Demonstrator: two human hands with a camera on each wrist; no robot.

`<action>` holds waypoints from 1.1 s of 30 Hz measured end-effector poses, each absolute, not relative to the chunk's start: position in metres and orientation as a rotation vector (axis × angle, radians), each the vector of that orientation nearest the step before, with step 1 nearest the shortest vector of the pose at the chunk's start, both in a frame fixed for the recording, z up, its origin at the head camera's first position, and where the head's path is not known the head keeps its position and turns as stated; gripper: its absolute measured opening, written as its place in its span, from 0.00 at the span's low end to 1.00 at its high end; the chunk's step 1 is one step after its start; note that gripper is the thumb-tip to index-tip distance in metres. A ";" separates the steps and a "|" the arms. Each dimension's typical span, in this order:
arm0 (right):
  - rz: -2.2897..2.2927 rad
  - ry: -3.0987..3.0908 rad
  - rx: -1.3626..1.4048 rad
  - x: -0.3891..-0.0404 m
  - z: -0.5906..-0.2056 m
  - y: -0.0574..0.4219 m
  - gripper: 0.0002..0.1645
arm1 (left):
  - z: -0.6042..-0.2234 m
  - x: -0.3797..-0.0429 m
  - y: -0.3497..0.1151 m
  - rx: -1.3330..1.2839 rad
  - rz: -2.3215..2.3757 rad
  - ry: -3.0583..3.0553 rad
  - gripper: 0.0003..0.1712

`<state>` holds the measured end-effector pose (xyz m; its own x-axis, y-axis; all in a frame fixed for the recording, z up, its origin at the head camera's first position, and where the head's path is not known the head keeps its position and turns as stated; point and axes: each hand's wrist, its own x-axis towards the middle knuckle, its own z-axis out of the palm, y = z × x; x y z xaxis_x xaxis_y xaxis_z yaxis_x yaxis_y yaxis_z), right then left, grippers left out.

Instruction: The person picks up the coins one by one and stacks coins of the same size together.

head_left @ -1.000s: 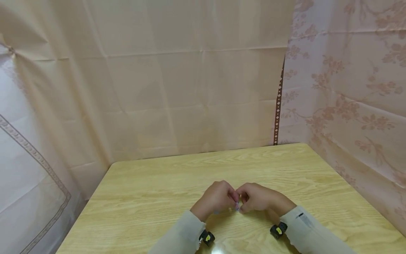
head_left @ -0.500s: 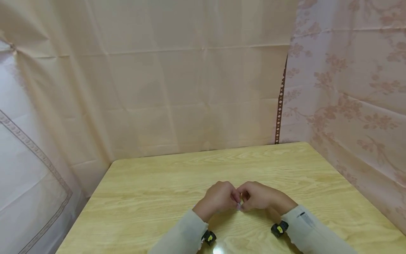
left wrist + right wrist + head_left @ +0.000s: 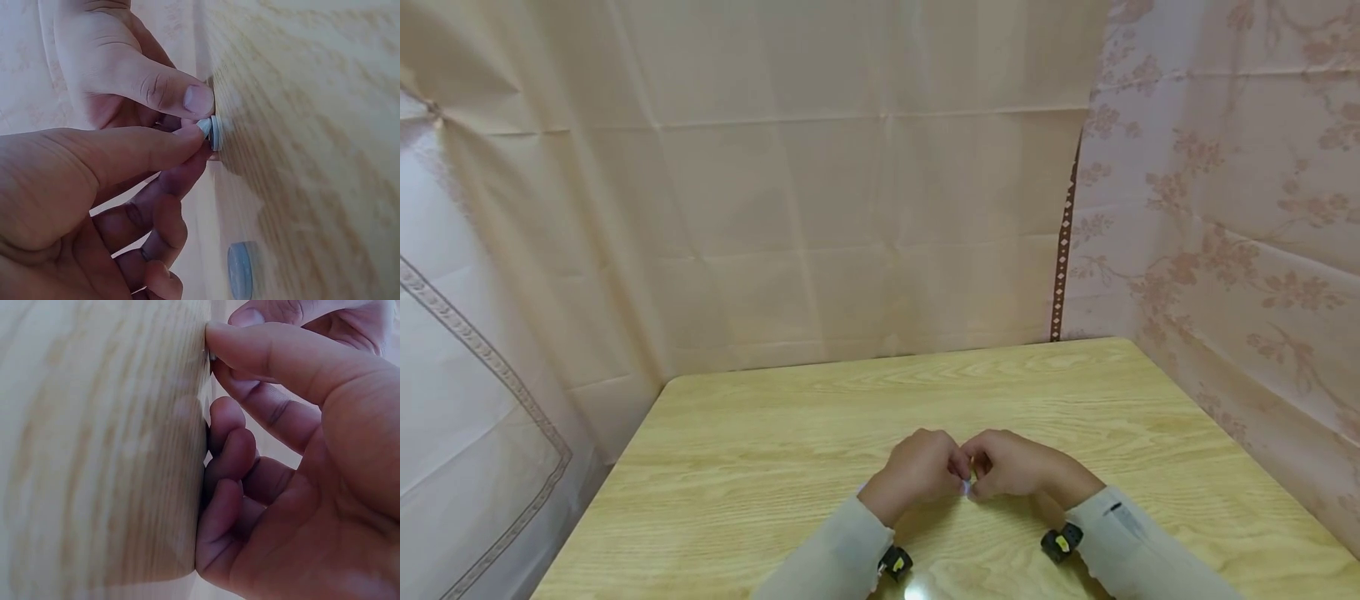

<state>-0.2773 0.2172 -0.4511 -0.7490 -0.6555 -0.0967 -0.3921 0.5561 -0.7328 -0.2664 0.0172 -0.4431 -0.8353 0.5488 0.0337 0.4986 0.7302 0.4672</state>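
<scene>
Both hands meet low over the table in the head view. My left hand [image 3: 923, 467] pinches a small white piece with a pointed end [image 3: 204, 127] between thumb and finger. Right against that piece stands a small pale round disc [image 3: 215, 133], on edge in the left wrist view. Thumb and index finger of my right hand [image 3: 1011, 464] pinch at the disc's edge; its other fingers curl loosely by the tabletop in the right wrist view. The fingers hide most of both small parts. A second, bluish-grey round disc [image 3: 240, 270] lies on the table near my left hand.
The light wood table [image 3: 760, 450] stretches out around both hands. A beige curtain [image 3: 850, 208] hangs behind its far edge, and a flowered curtain [image 3: 1240, 250] runs along the right side. Each wrist carries a small black camera [image 3: 1060, 542].
Both hands stay nearly in place, with fingertips together. Less of the small pale piece shows between them than a second ago, and the bluish spot beside the left hand is now hidden.
</scene>
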 end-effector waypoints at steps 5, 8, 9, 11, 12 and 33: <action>-1.011 2.436 -0.863 -0.278 -0.451 0.216 0.11 | -0.443 -0.266 0.015 0.871 0.746 2.820 0.09; -1.011 2.441 -0.862 -0.278 -0.451 0.216 0.11 | -0.443 -0.266 0.016 0.884 0.750 2.824 0.10; -1.010 2.442 -0.861 -0.278 -0.452 0.217 0.11 | -0.444 -0.266 0.016 0.889 0.742 2.830 0.11; -1.009 2.444 -0.857 -0.278 -0.452 0.217 0.11 | -0.444 -0.267 0.016 0.896 0.726 2.838 0.11; -1.009 2.444 -0.856 -0.278 -0.453 0.217 0.10 | -0.444 -0.267 0.017 0.898 0.717 2.840 0.12; -1.015 2.438 -0.894 -0.278 -0.450 0.216 0.09 | -0.438 -0.261 0.017 0.946 0.643 2.865 0.09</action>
<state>-0.2781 0.2156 -0.4502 -0.7389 -0.6695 -0.0762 -0.4177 0.5439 -0.7278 -0.2608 0.0173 -0.4384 -0.8106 0.5808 0.0748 0.5571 0.7254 0.4043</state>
